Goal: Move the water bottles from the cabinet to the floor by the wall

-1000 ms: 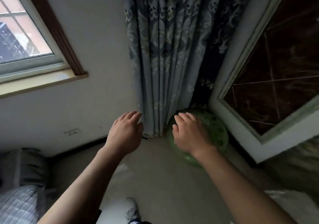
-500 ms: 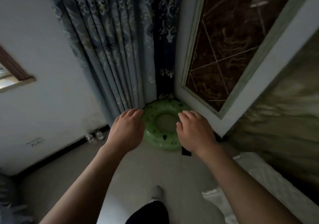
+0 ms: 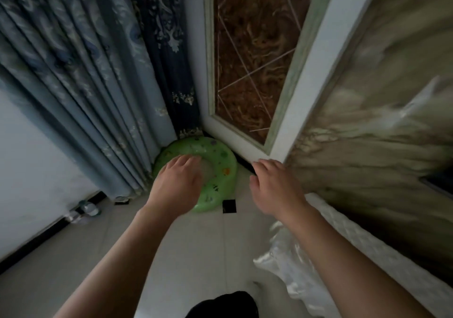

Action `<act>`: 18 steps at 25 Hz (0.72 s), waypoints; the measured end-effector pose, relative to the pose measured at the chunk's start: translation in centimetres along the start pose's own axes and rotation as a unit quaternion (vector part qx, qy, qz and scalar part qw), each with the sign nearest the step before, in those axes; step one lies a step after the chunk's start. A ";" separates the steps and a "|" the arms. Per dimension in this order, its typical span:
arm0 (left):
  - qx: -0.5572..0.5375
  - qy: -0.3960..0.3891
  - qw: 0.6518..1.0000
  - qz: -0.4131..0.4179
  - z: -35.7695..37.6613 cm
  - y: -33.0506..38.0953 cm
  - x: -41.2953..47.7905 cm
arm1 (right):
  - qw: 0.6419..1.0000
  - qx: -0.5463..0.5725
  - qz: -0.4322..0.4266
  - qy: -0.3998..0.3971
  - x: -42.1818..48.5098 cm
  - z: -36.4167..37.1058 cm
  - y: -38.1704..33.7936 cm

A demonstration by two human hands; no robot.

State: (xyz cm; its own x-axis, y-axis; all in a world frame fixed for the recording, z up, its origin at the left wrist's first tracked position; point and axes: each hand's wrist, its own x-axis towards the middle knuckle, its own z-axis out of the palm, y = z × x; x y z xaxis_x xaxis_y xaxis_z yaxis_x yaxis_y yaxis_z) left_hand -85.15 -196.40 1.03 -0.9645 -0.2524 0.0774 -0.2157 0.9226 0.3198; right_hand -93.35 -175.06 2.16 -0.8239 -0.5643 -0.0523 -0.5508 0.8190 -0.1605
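Two clear water bottles [image 3: 84, 212] stand on the pale tiled floor against the white wall's dark skirting, at the lower left. My left hand [image 3: 177, 186] is held out in front of me, palm down, fingers loosely apart, holding nothing; it overlaps a green swim ring. My right hand [image 3: 275, 188] is also out, palm down and empty, near the bottom corner of a white-framed panel. Both hands are well to the right of the bottles. No cabinet is in view.
A green inflatable swim ring [image 3: 221, 168] lies in the corner under the blue patterned curtain [image 3: 98, 72]. A white frame with brown marbled panel [image 3: 252, 55] rises at right. A white quilted bed edge [image 3: 355, 256] fills the lower right. My dark-clad leg [image 3: 224, 305] shows below.
My view has swung to the right: the window left the frame, the swim ring and panel came to the centre, and the bottles by the wall appeared at left. Both hands stay empty.
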 end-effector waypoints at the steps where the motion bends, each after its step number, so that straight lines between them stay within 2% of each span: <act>1: -0.002 -0.002 1.000 0.000 0.8 1.2 0.8 | 1.000 0.000 0.003 -0.004 0.3 0.1 1.5; 10: 0.004 -0.025 1.000 0.009 3.8 10.3 5.7 | 1.000 0.014 0.007 -0.003 1.2 -2.4 11.9; 18: 0.026 -0.047 0.998 0.032 5.2 17.4 5.1 | 0.999 0.018 0.045 0.006 -3.6 -4.3 18.7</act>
State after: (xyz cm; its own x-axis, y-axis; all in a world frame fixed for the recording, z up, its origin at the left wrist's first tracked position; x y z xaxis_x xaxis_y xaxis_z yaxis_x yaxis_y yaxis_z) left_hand -94.64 -180.16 2.08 -0.9862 -0.1655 0.0059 -0.1579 0.9507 0.2669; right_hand -101.24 -157.26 3.57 -0.8714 -0.4872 -0.0566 -0.4695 0.8620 -0.1912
